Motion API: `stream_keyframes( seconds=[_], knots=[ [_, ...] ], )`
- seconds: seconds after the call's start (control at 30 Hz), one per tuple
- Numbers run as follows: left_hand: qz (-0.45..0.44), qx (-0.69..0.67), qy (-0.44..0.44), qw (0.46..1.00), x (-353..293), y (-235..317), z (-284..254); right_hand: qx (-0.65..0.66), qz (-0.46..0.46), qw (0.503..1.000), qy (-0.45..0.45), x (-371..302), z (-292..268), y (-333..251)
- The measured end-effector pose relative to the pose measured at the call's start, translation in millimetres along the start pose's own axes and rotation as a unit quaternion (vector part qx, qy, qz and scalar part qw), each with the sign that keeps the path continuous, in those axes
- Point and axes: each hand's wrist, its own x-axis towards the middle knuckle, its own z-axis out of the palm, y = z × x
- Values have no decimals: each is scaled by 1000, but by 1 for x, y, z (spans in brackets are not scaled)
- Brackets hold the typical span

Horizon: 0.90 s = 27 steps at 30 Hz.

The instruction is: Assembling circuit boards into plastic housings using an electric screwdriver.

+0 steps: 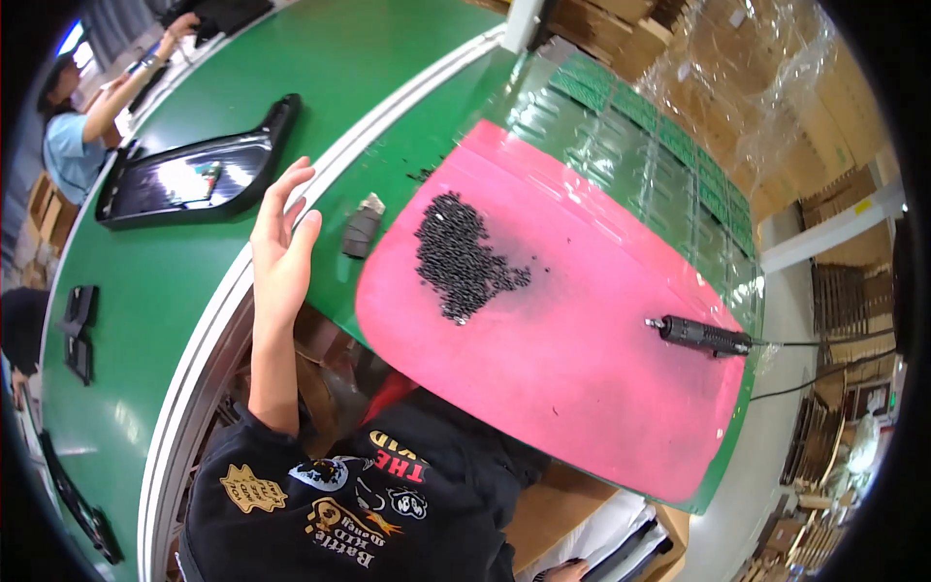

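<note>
My left hand (283, 254) is raised beside the metal rail (218, 315) of the green belt, fingers stretched out and holding nothing. Just beyond it on the belt lies a black plastic housing (194, 179) with a glossy inside and a small green part in it. My right hand (567, 571) shows only in part at the bottom edge, by an open cardboard box (553, 514) with dark pieces and white wrapping inside; its fingers are mostly hidden. A pile of small black screws (456, 257) rests on a pink mat (572, 359). At the mat's right lies a black electric screwdriver (703, 336).
A dark wrapped block (363, 229) sits between rail and mat. Green circuit boards (669, 141) lie in clear trays behind the mat. More black parts (80, 330) are on the belt's left. A co-worker (82, 126) works across the belt. Cables (824, 341) trail right.
</note>
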Motion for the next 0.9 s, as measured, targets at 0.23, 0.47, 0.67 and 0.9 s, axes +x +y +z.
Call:
stream_keyframes(
  seconds=[0.23, 0.47, 0.67, 0.9],
  knots=[
    [80, -212, -227, 947, -27, 34, 74, 14, 30, 902, 431, -14, -76, 120],
    [168, -295, -545, 767, -79, 70, 136, 99, -77, 850, 512, 12, -227, 230],
    [192, -163, -676, 693, -103, 97, 161, 799, 25, 548, 246, -8, -284, -1],
    [227, 24, -619, 752, -69, 83, 141, 746, -192, 631, -94, -15, -260, -140]
  ],
)
